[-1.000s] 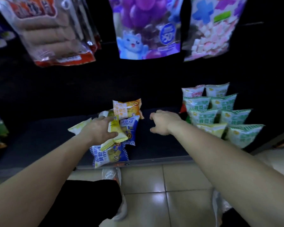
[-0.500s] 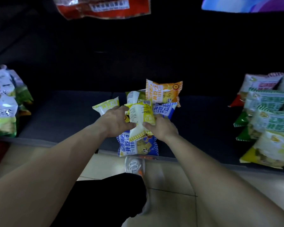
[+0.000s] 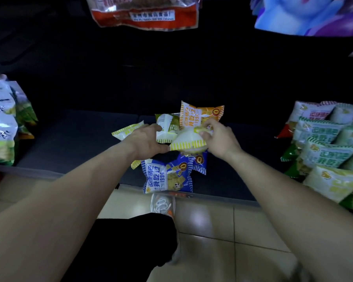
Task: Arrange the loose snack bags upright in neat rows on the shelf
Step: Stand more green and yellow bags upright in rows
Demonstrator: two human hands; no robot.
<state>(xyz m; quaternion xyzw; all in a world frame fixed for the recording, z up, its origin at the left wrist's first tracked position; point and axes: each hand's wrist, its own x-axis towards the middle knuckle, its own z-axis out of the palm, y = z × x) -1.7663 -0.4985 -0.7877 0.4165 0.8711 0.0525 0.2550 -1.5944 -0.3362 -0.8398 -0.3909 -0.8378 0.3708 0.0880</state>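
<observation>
A loose heap of snack bags lies in the middle of the dark shelf (image 3: 86, 139). Both hands hold one yellow-striped bag (image 3: 189, 141) above the heap: my left hand (image 3: 146, 141) grips its left end, my right hand (image 3: 218, 137) pinches its right end. Under it lie a blue bag (image 3: 167, 177) at the shelf's front edge, an orange bag (image 3: 198, 116) standing behind, a green bag (image 3: 168, 124) and another yellow bag (image 3: 125, 131) partly hidden by my left hand.
Neat rows of green and white bags (image 3: 324, 151) fill the shelf's right side. More bags (image 3: 2, 123) stand at the far left. Large packs (image 3: 145, 13) hang overhead. My shoe (image 3: 163, 204) rests on the tiled floor below the shelf edge.
My right hand came over from the right and took hold of the yellow bag that my left hand had picked up. The bag has turned sideways between both hands.
</observation>
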